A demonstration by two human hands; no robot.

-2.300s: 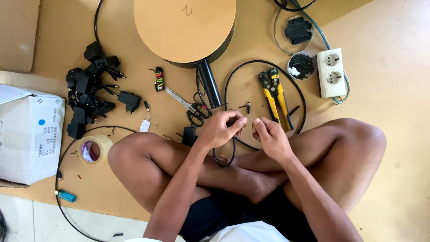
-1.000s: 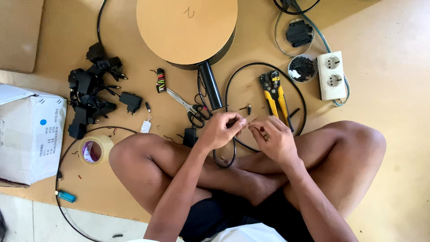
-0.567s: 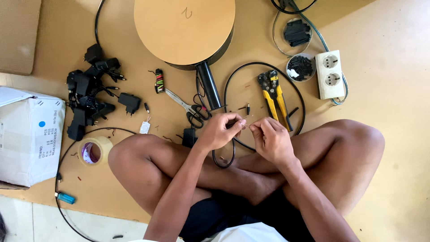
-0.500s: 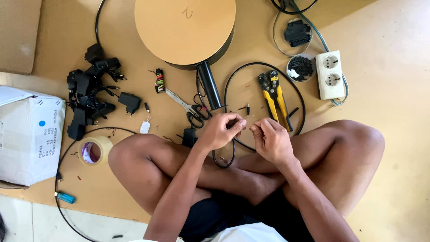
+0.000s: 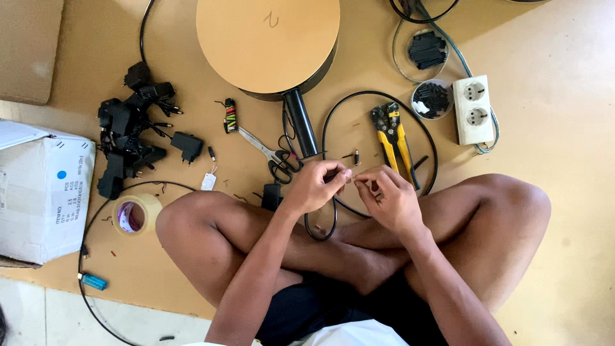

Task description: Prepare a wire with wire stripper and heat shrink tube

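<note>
I sit cross-legged on a brown board. My left hand [image 5: 318, 187] pinches the end of a black cable [image 5: 327, 131] that loops out over the floor and back under my hands. My right hand [image 5: 387, 197] meets it fingertip to fingertip, pinching the thin wire ends at the cable's tip [image 5: 351, 175]. Just beyond my right hand lies a yellow-handled wire stripper [image 5: 392, 136]. Scissors [image 5: 274, 156] and a black cylinder [image 5: 301, 123] lie beyond my left hand.
A round tan disc [image 5: 269, 40] lies at the top. A pile of black power adapters [image 5: 131, 131] and a white box [image 5: 40, 191] are at left, with a tape roll [image 5: 136, 213]. At right stand a white double socket [image 5: 474, 109] and dishes of black parts [image 5: 430, 97].
My hands stay together over my legs; the fingers shift slightly as they work the cable tip. The view drifts a little.
</note>
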